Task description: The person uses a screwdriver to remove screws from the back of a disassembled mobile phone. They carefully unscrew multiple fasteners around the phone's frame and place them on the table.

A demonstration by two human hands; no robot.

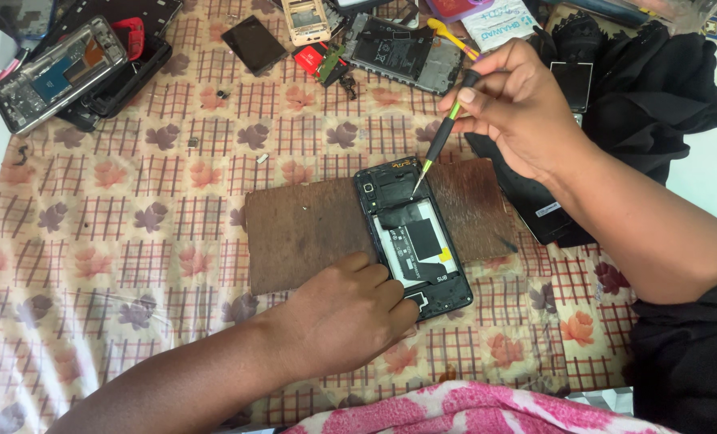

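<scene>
Opened phone [413,238], back cover off, is laid on a brown board [310,229] over the patterned worktop [117,265], its near end pinned by the curled fingers of the left hand [350,313]. A yellow sticker [446,255] is seen by its black battery. Farther off, a green-and-black screwdriver [443,137] is pinched in the closed right hand [519,104], tip on the phone's upper part; beyond, a white printed packet [499,22] lies among phone parts.

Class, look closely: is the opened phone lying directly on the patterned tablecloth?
No, the opened phone lies on a brown wooden board that rests on the tablecloth.
</scene>
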